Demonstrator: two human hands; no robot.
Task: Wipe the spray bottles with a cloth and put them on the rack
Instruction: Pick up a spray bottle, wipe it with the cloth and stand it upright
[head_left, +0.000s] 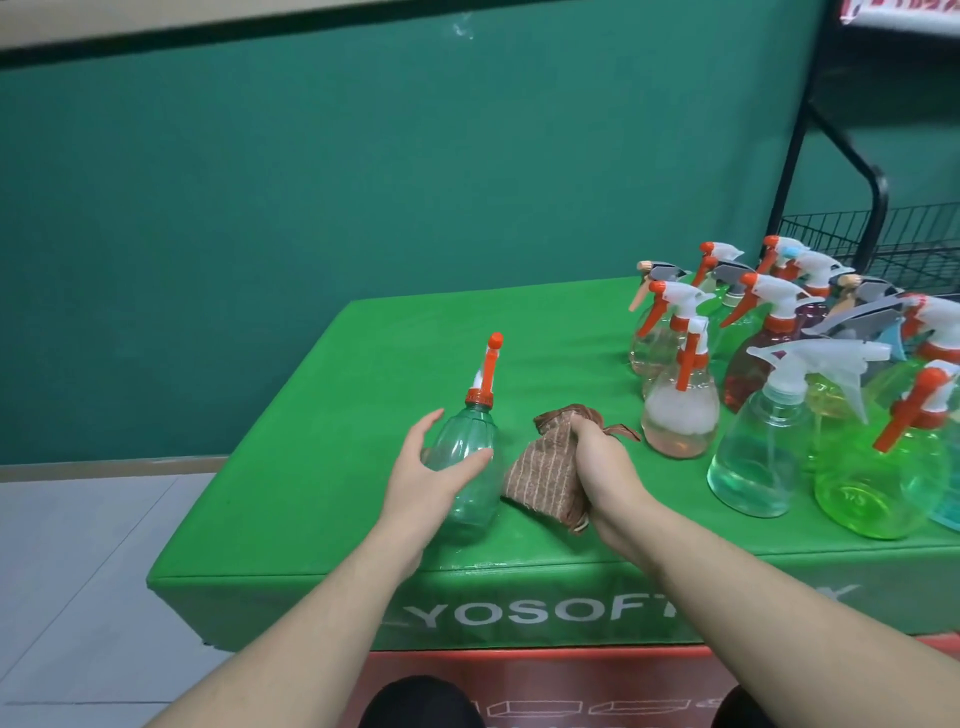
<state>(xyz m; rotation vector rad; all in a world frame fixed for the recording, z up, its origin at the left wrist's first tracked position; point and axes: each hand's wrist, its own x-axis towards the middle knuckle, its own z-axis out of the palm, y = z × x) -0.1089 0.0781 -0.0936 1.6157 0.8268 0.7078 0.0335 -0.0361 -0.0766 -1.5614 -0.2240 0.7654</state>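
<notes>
Green bottle (465, 457) between both hands, left (426, 467) touching.

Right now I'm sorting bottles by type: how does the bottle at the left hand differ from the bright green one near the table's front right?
The teal bottle stands alone and looks empty; the bright green bottle stands within the cluster. The teal bottle is slimmer, the bright green one rounder. The left hand cups the teal bottle; nothing touches the other. Both have orange triggers.

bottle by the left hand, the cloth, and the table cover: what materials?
Bottle: clear green-tinted plastic, glossy, see-through with highlights; orange plastic sprayer.
Cloth: brown woven fabric, matte, pale stripes, bunched folds, likely microfibre or terry.
Cover: green vinyl-like sheet, slight sheen, probably over padding.
</notes>
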